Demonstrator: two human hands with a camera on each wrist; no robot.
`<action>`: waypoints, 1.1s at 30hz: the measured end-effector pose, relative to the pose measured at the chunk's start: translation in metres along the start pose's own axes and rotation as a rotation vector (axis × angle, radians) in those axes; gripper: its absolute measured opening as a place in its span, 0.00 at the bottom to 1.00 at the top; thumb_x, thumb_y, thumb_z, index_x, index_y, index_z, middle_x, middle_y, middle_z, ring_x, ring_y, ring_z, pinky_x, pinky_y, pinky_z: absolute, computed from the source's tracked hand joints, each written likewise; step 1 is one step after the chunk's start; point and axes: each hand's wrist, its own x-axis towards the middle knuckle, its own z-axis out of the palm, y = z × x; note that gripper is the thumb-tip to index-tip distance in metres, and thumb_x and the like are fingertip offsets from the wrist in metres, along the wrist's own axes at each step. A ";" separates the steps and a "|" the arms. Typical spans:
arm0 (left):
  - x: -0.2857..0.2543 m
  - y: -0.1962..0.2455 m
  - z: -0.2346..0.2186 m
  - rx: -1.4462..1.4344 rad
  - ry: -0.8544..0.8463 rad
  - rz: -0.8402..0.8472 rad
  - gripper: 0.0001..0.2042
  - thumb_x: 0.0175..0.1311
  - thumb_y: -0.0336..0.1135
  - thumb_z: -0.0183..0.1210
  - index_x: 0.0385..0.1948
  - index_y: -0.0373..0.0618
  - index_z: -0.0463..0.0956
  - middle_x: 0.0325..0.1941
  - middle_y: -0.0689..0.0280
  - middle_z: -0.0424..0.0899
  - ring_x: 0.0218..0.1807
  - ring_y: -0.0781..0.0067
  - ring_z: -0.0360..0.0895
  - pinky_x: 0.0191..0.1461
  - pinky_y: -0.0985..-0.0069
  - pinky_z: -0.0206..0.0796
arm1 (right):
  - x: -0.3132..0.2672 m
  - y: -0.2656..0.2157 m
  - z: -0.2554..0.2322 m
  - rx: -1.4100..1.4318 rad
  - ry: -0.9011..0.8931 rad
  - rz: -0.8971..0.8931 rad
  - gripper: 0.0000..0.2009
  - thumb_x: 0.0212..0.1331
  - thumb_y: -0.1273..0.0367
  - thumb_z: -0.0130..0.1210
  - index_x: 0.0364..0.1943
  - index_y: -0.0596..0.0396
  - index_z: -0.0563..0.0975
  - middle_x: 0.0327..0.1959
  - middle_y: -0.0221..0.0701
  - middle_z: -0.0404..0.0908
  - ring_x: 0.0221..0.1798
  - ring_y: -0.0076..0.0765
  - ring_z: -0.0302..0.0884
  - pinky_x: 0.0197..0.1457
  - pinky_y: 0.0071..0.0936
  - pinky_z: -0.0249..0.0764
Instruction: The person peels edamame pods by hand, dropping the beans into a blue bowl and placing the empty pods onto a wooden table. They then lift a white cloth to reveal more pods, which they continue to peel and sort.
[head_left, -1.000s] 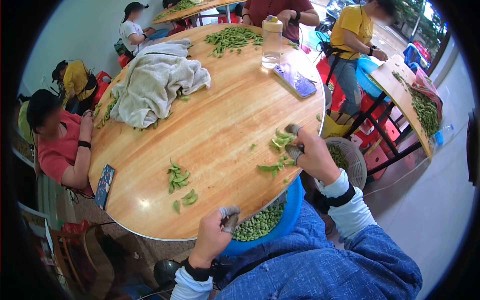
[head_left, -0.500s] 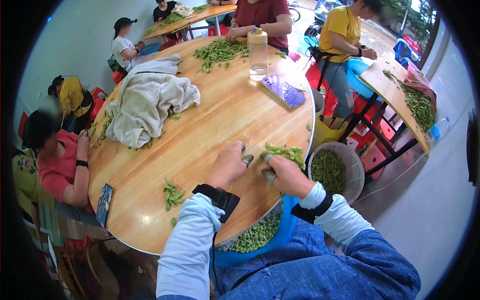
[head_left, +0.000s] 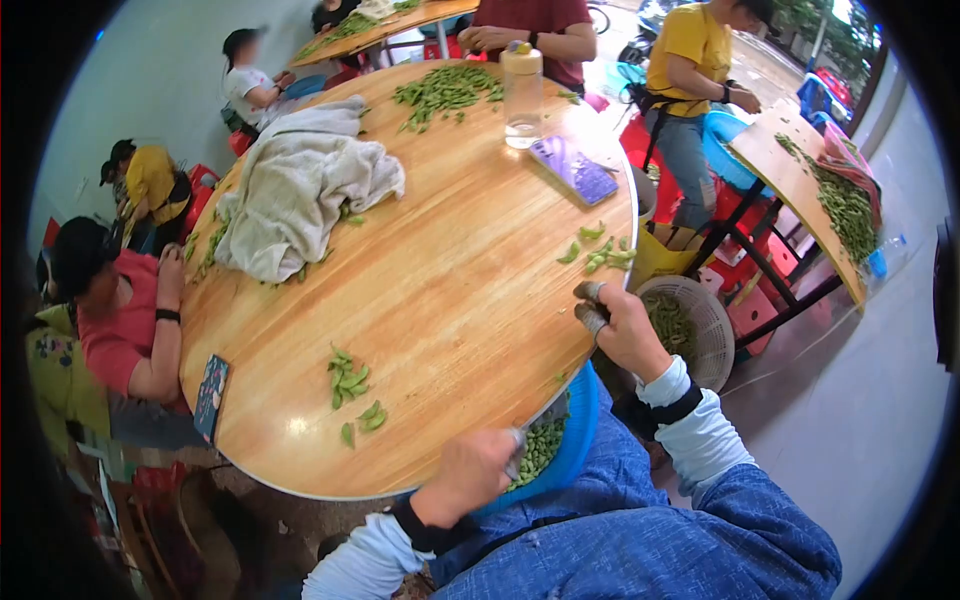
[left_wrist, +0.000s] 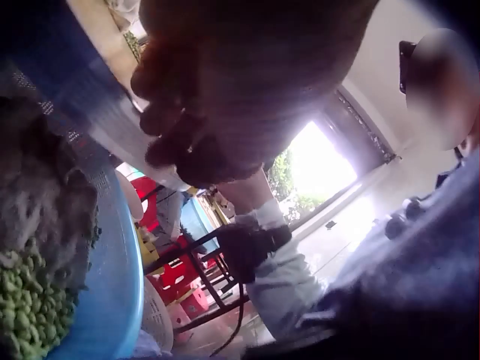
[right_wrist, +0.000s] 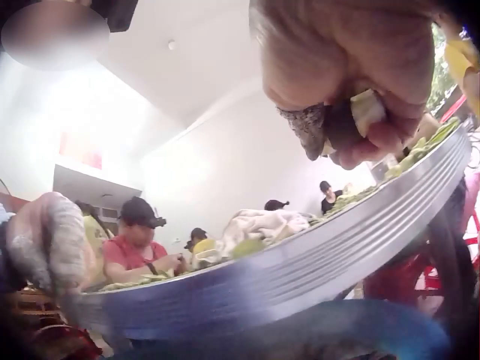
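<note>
My left hand hangs low at the table's front edge, over a blue basin of shelled green beans. Its fingers curl inward in the left wrist view, and nothing shows in them. A grey cover sits on at least one fingertip. My right hand is at the right rim of the wooden table, with grey covers on thumb and forefinger. A pale piece shows among its bent fingers; I cannot tell whether it is held. Just beyond that hand lie several green bean pods; another small group of pods lies at left.
A pale towel covers pods at the back left. A larger pod heap, a water bottle and a purple phone stand farther back. A white basket of pods is right of the table. Other people sit around.
The hands came together on the table, then parted: the left drew back over the basin, the right moved right. The pods near the right hand have shifted toward the right rim.
</note>
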 end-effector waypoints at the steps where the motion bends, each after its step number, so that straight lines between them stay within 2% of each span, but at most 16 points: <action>1: -0.011 0.005 0.000 -0.023 -0.035 0.052 0.07 0.46 0.31 0.56 0.29 0.44 0.74 0.19 0.59 0.74 0.27 0.57 0.74 0.29 0.65 0.64 | -0.002 -0.011 0.007 0.035 -0.050 0.023 0.09 0.50 0.74 0.53 0.36 0.65 0.74 0.31 0.45 0.75 0.35 0.45 0.74 0.38 0.30 0.69; 3: -0.028 0.011 -0.002 -0.067 -0.101 0.159 0.09 0.47 0.31 0.58 0.32 0.45 0.76 0.21 0.61 0.75 0.27 0.60 0.74 0.29 0.66 0.65 | -0.007 -0.033 0.019 0.096 -0.152 0.037 0.08 0.50 0.74 0.53 0.35 0.64 0.74 0.30 0.43 0.75 0.34 0.43 0.74 0.37 0.29 0.69; 6: -0.042 0.008 -0.005 -0.173 0.139 0.269 0.10 0.48 0.31 0.59 0.34 0.45 0.76 0.24 0.61 0.77 0.28 0.60 0.75 0.32 0.67 0.65 | -0.015 -0.053 0.032 0.176 -0.287 0.011 0.07 0.50 0.74 0.54 0.34 0.62 0.75 0.29 0.42 0.75 0.33 0.41 0.74 0.36 0.28 0.69; 9: -0.067 0.000 -0.027 -0.101 0.319 -0.133 0.11 0.48 0.29 0.59 0.35 0.41 0.75 0.29 0.57 0.77 0.32 0.58 0.75 0.37 0.66 0.65 | -0.026 -0.056 0.046 0.307 -0.349 -0.026 0.07 0.50 0.74 0.55 0.34 0.60 0.75 0.29 0.41 0.75 0.33 0.40 0.74 0.35 0.27 0.69; 11: -0.072 -0.017 -0.043 0.162 0.462 -0.271 0.12 0.48 0.27 0.57 0.37 0.37 0.73 0.31 0.54 0.77 0.35 0.54 0.73 0.39 0.65 0.64 | -0.030 -0.066 0.049 0.345 -0.386 0.001 0.07 0.49 0.74 0.55 0.34 0.60 0.75 0.28 0.41 0.75 0.32 0.40 0.74 0.35 0.28 0.69; 14: -0.074 -0.053 -0.055 0.427 0.467 -0.335 0.14 0.45 0.25 0.55 0.37 0.34 0.72 0.33 0.53 0.75 0.35 0.52 0.70 0.39 0.65 0.63 | -0.036 -0.070 0.059 0.377 -0.429 -0.031 0.07 0.50 0.73 0.55 0.33 0.60 0.75 0.28 0.42 0.76 0.32 0.41 0.74 0.35 0.28 0.69; 17: -0.076 -0.066 -0.053 0.436 0.381 -0.356 0.14 0.45 0.25 0.54 0.36 0.32 0.71 0.35 0.52 0.74 0.35 0.51 0.69 0.37 0.64 0.63 | -0.041 -0.072 0.069 0.371 -0.461 -0.085 0.08 0.51 0.72 0.54 0.34 0.61 0.75 0.29 0.42 0.76 0.32 0.40 0.74 0.36 0.29 0.69; 20: -0.072 -0.065 -0.054 0.484 0.377 -0.398 0.09 0.47 0.25 0.56 0.32 0.35 0.73 0.30 0.53 0.75 0.32 0.54 0.72 0.35 0.65 0.65 | -0.045 -0.084 0.075 0.478 -0.522 0.017 0.09 0.52 0.71 0.54 0.36 0.61 0.75 0.31 0.42 0.77 0.34 0.39 0.75 0.37 0.28 0.69; 21: -0.071 -0.063 -0.052 0.369 0.419 -0.402 0.09 0.47 0.25 0.56 0.32 0.35 0.73 0.29 0.53 0.75 0.32 0.54 0.72 0.35 0.66 0.65 | -0.046 -0.084 0.078 0.459 -0.556 -0.026 0.12 0.54 0.70 0.53 0.40 0.63 0.73 0.30 0.39 0.78 0.34 0.35 0.74 0.38 0.27 0.69; 24: -0.067 -0.051 -0.043 0.054 0.519 -0.416 0.09 0.47 0.25 0.57 0.32 0.35 0.74 0.26 0.55 0.76 0.30 0.57 0.74 0.35 0.69 0.66 | -0.047 -0.090 0.086 0.512 -0.705 0.176 0.15 0.56 0.68 0.51 0.44 0.65 0.70 0.29 0.38 0.77 0.34 0.31 0.73 0.38 0.26 0.69; 25: -0.064 -0.038 -0.043 -0.032 0.535 -0.425 0.09 0.47 0.25 0.58 0.32 0.36 0.75 0.26 0.55 0.76 0.29 0.59 0.75 0.34 0.70 0.67 | -0.051 -0.084 0.096 0.629 -0.704 0.208 0.16 0.57 0.67 0.50 0.47 0.63 0.69 0.27 0.31 0.75 0.31 0.24 0.70 0.34 0.21 0.68; 28: -0.056 -0.013 -0.036 -0.204 0.589 -0.374 0.08 0.48 0.24 0.59 0.32 0.36 0.75 0.27 0.55 0.78 0.26 0.67 0.76 0.31 0.76 0.67 | -0.048 -0.087 0.100 1.030 -0.849 0.700 0.14 0.58 0.66 0.50 0.46 0.58 0.71 0.26 0.25 0.74 0.28 0.17 0.68 0.30 0.15 0.64; 30: -0.056 -0.007 -0.027 -0.325 0.629 -0.360 0.08 0.48 0.24 0.59 0.31 0.36 0.75 0.28 0.55 0.79 0.27 0.68 0.76 0.31 0.77 0.68 | -0.048 -0.084 0.101 1.146 -0.873 0.722 0.12 0.58 0.66 0.49 0.44 0.56 0.72 0.26 0.22 0.74 0.28 0.14 0.66 0.28 0.12 0.62; 31: -0.057 -0.010 -0.022 -0.339 0.638 -0.345 0.09 0.50 0.24 0.59 0.34 0.37 0.74 0.27 0.60 0.79 0.28 0.72 0.76 0.33 0.78 0.68 | -0.048 -0.082 0.100 1.204 -0.884 0.733 0.12 0.59 0.66 0.49 0.44 0.55 0.73 0.26 0.20 0.74 0.28 0.12 0.66 0.28 0.11 0.61; 33: -0.053 -0.006 -0.017 -0.653 0.706 -0.391 0.10 0.50 0.23 0.58 0.36 0.38 0.72 0.26 0.63 0.78 0.30 0.74 0.76 0.35 0.79 0.67 | -0.048 -0.081 0.098 1.186 -0.898 0.640 0.10 0.58 0.66 0.49 0.42 0.55 0.73 0.27 0.21 0.74 0.28 0.12 0.66 0.28 0.10 0.61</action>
